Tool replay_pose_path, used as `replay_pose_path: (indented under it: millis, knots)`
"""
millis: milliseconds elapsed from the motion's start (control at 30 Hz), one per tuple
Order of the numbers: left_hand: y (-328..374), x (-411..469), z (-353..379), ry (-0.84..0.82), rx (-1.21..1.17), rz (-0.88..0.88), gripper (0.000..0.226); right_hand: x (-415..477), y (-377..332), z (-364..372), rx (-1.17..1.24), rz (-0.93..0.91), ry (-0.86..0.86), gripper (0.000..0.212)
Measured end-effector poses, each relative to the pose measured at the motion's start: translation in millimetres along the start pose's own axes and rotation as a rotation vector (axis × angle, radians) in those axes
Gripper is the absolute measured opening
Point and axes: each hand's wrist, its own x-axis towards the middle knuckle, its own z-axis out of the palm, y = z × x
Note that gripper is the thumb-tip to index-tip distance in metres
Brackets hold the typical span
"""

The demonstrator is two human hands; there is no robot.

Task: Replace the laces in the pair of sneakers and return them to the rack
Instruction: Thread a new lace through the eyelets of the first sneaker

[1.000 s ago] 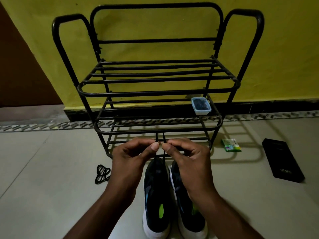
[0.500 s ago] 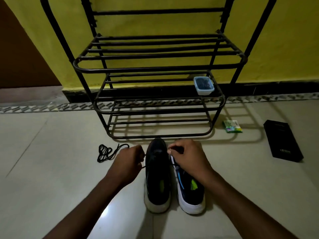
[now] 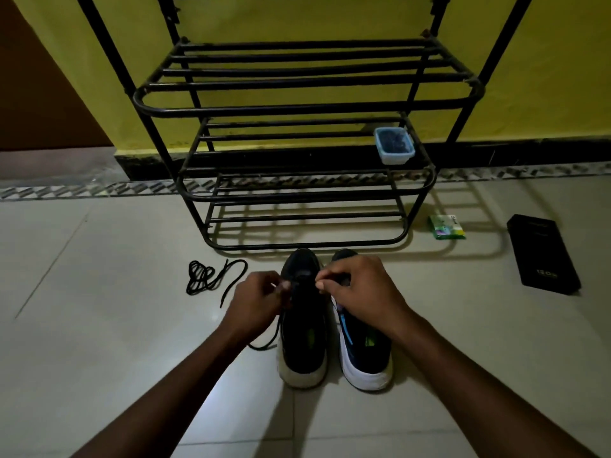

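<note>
Two dark sneakers with white soles stand side by side on the floor, toes toward the rack: the left sneaker (image 3: 302, 328) and the right sneaker (image 3: 362, 352). My left hand (image 3: 254, 302) pinches a black lace (image 3: 264, 342) at the left side of the left sneaker's toe end; the lace trails down past the sole. My right hand (image 3: 360, 292) pinches the lace at the right side of the same shoe, and covers the right sneaker's front. A second black lace (image 3: 206, 276) lies bunched on the floor to the left.
The black metal shoe rack (image 3: 297, 104) stands against the yellow wall just beyond the sneakers. A small blue-rimmed container (image 3: 394, 145) sits on its middle shelf. A green packet (image 3: 446, 227) and a black flat box (image 3: 542, 257) lie on the tiles at the right.
My hands came down from in front of the rack to the left sneaker's toe end, each pinching the lace. The view tilted downward, so the sneakers appear farther from me.
</note>
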Motion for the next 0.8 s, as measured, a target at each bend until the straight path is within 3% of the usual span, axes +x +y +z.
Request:
replay_pose_path:
  millis: [100,200,333,500,600,700,800]
  knots:
    - [39.9,0.6,9.9,-0.311,-0.566,-0.354,0.022,-6.4,-13.4,-9.8,0.158,-0.036,0.036,0.011]
    - [56.5,7.1,8.6,-0.284,-0.692,-0.459,0.014,-9.8,-18.8,-11.5,0.196,-0.061,0.052,0.011]
    - [53.1,10.6,-13.0,-0.202,-0.582,-0.339,0.009,-10.4,-14.2,-5.4,0.255,-0.054,0.025,0.013]
    - [36.7,9.3,-38.6,-0.051,-0.618,-0.292,0.012,-10.1,-7.3,12.5,0.358,0.054,-0.086,0.019]
    - [22.5,5.2,-44.8,0.027,-0.485,-0.248,0.008,-5.6,-4.6,30.7,0.129,-0.008,-0.142,0.019]
    - [3.9,8.1,-44.7,0.18,-0.163,-0.139,0.01,1.6,-9.7,48.3,-0.23,-0.088,-0.281,0.029]
    - [-3.8,4.0,-46.6,0.254,0.055,-0.105,0.009,7.9,-17.7,60.8,-0.427,-0.079,-0.384,0.033]
